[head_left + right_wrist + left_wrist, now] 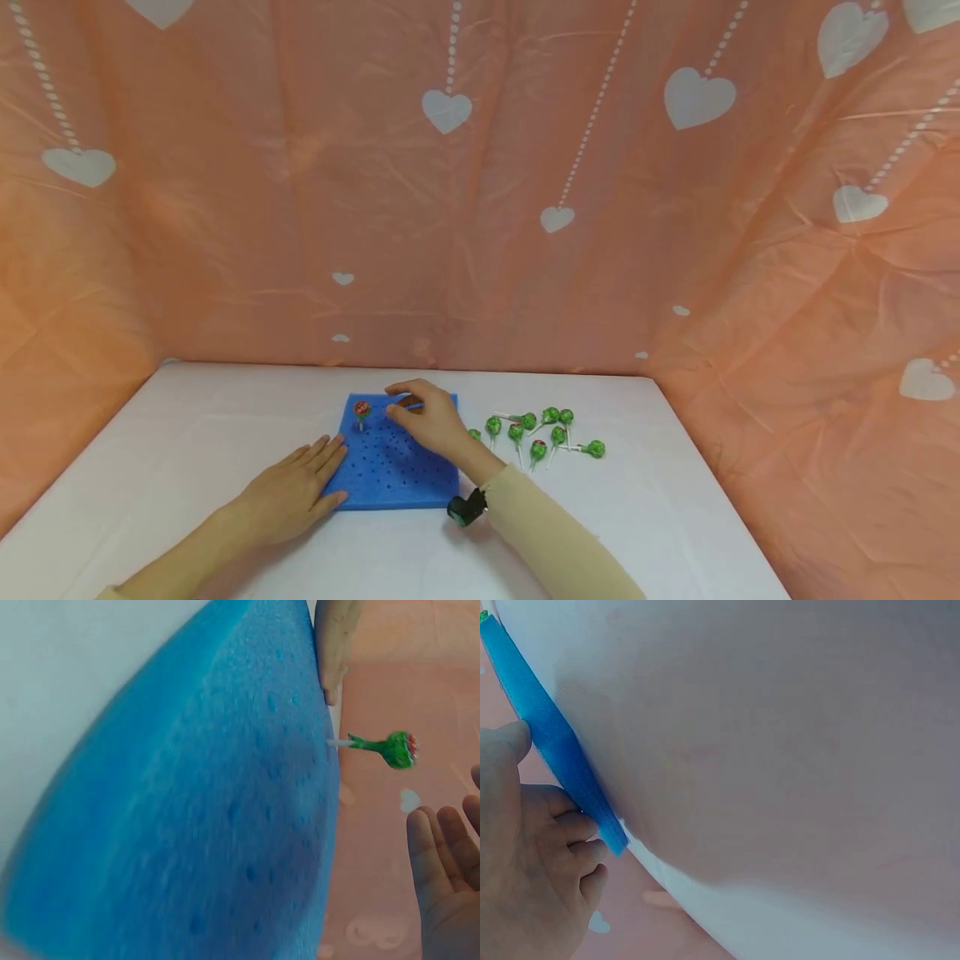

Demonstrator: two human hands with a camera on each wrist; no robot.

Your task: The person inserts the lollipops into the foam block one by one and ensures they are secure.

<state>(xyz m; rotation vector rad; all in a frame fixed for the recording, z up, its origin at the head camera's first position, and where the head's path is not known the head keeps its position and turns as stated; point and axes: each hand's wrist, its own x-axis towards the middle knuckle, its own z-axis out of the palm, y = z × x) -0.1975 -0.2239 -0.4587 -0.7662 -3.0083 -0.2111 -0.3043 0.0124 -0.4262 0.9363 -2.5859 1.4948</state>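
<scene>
A blue foam board [360, 483] dotted with small holes lies on the white table. One lollipop [362, 409] in a green and red wrapper stands upright by its stick near the board's far left corner. My left hand [288, 492] rests at the left edge with its fingers straight; in the left wrist view, the thumb and fingertips touch the foam's side. Over the far part of the board hovers my right hand [431, 421], fingers loosely bent and holding nothing. The right wrist view shows those fingers [427, 847] apart from the standing lollipop [397, 750].
Several green-wrapped lollipops [537, 451] lie loosely on the table [637, 517] to the right of the board, some with sticks crossing. A small black device [467, 507] is strapped at the right wrist. An orange curtain [495, 275] with white hearts surrounds the table's back and sides.
</scene>
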